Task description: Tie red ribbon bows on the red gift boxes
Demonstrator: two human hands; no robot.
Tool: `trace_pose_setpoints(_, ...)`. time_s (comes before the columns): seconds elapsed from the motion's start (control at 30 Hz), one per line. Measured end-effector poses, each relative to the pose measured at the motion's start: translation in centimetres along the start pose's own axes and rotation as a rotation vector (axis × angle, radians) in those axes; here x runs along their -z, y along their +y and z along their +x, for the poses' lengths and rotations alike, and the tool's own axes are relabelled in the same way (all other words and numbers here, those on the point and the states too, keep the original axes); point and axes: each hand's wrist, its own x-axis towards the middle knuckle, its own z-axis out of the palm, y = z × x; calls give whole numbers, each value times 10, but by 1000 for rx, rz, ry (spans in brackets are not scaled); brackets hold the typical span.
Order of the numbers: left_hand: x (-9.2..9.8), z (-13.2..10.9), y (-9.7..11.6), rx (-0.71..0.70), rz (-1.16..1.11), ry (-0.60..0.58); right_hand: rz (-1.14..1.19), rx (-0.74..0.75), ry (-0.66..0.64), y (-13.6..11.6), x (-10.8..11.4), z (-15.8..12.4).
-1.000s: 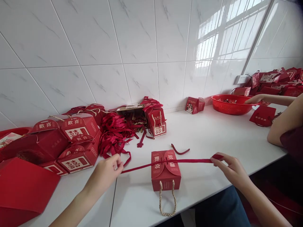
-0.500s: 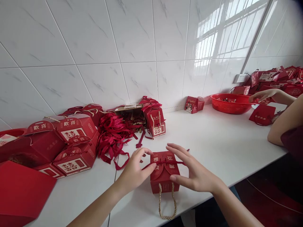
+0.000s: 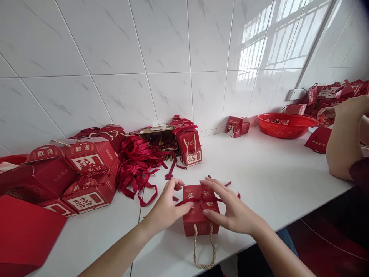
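A small dark red gift box [image 3: 198,227] with gold lettering stands on the white table in front of me. A dark red ribbon [image 3: 200,199] runs across its closed, interlocking top flaps. On the near side hangs a twisted gold rope handle [image 3: 214,256], its loop lying toward the table edge. At the left side is my left hand [image 3: 167,207], fingers apart and curved, thumb resting on the top beside the ribbon. My right hand [image 3: 232,207] lies over the right side with fingers stretched and thumb on the top, covering part of the ribbon.
Red gift boxes [image 3: 89,202] are piled at the left, beside a heap of red ribbons [image 3: 135,154]. Another box [image 3: 191,157] stands behind. A photo-printed box [image 3: 236,127] and a red plastic basket [image 3: 284,132] are toward the right, near another person's arm [image 3: 343,134].
My right hand has come down and left onto the box top. My left hand has barely shifted. The other person's arm has lifted and drawn away from the basket.
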Motion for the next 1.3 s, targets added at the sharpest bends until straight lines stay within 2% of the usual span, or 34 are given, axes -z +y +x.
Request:
trace_pose_setpoints(0.1,1,0,-2,98,-139,-29,-8,-75,104,2,-4,-3)
trace_pose_setpoints(0.2,1,1,-2,128,-306,-125,-4,-205,205,6,-7,-6)
trace_pose_setpoints(0.3,2,2,1,172,-365,-204,-6,-276,209,8,-8,-7)
trace_pose_setpoints(0.4,4,2,1,141,-353,-255,23,-250,211,11,-6,-8)
trace_pose_setpoints(0.5,8,2,-5,69,-229,-237,94,-197,234,12,3,-12)
trace_pose_setpoints(0.67,19,7,-18,102,-40,-144,-23,-69,38,7,22,-22)
trace_pose_setpoints(0.73,27,11,-19,174,43,-232,-111,-63,47,5,23,-24)
trace_pose_setpoints(0.83,41,18,-15,239,65,-487,-274,-7,264,4,12,-21)
trace_pose_setpoints(0.93,51,26,-7,171,-12,-731,-339,139,549,2,-3,-13)
trace_pose_setpoints(1.0,53,30,-2,127,-87,-855,-301,213,667,-1,-8,-7)
trace_pose_setpoints(1.03,52,31,1,114,-140,-875,-267,227,694,-4,-8,-5)
trace_pose_setpoints(1.1,47,29,8,110,-266,-809,-184,223,696,-10,-8,-1)
trace_pose_setpoints(1.17,37,23,17,122,-366,-653,-97,193,643,-17,-7,1)
trace_pose_setpoints(1.23,24,13,27,111,-375,-512,-12,142,564,-22,-7,4)
trace_pose_setpoints(1.3,11,2,33,11,-291,-380,73,66,466,-25,-10,7)
